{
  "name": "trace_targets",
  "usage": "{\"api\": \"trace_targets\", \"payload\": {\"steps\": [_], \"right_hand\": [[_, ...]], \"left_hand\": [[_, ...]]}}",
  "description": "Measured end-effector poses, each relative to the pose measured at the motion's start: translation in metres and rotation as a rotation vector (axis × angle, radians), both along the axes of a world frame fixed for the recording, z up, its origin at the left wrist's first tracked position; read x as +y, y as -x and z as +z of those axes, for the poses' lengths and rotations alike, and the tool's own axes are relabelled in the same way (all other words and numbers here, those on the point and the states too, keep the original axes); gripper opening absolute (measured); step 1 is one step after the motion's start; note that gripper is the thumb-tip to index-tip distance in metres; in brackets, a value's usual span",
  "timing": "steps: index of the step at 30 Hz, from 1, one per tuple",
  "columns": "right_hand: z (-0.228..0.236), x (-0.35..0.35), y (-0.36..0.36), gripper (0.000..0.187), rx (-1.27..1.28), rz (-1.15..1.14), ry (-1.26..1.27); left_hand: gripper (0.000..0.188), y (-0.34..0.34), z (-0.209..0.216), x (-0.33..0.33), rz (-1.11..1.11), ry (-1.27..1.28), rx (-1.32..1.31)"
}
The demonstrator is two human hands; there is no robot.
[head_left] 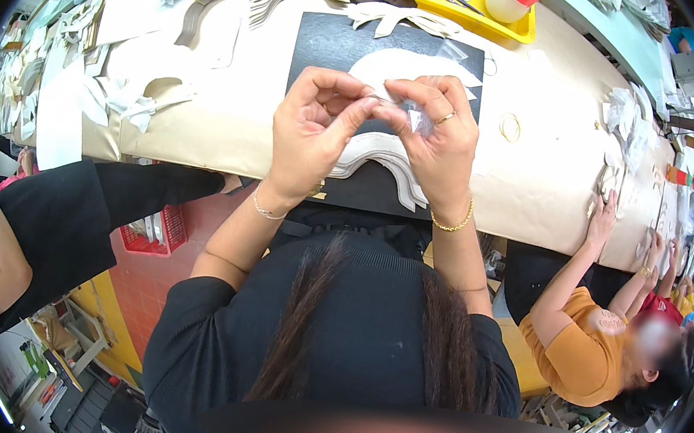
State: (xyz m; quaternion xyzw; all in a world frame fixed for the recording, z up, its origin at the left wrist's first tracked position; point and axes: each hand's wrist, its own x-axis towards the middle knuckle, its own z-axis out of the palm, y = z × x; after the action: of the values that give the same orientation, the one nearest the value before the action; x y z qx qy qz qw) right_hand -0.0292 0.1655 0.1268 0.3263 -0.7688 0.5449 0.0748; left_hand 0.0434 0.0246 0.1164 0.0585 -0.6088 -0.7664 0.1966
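My left hand (312, 128) and my right hand (438, 137) meet above a dark board (319, 40), thumbs and index fingers pinched together fingertip to fingertip. Whatever lies between the left fingertips is too small to make out. A crumpled bit of clear plastic film (416, 119) shows inside the curled fingers of my right hand. Beyond my hands a white curved piece (380, 64) rests on the board. Below them, at its near side, sits a stack of curved off-white pieces (381, 147), partly covered by my hands.
A yellow tray (514, 33) with tools and a bottle (509, 1) stands at the back. Fabric strips (401, 19) lie by the board's far edge. Rubber bands (509, 127) are to the right. Curved stacks (208, 7) lie left. Co-workers (579, 342) stand on both sides.
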Motion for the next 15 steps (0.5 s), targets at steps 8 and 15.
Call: {"api": "trace_targets", "payload": {"steps": [8, 15], "right_hand": [[0.007, 0.003, -0.004, 0.025, -0.077, 0.055, 0.066], [0.014, 0.010, -0.008, 0.016, -0.025, 0.022, -0.035]], "left_hand": [[0.021, -0.003, 0.004, 0.001, -0.005, 0.187, 0.104], [0.033, -0.005, 0.008, 0.000, -0.016, 0.268, 0.019]]}}
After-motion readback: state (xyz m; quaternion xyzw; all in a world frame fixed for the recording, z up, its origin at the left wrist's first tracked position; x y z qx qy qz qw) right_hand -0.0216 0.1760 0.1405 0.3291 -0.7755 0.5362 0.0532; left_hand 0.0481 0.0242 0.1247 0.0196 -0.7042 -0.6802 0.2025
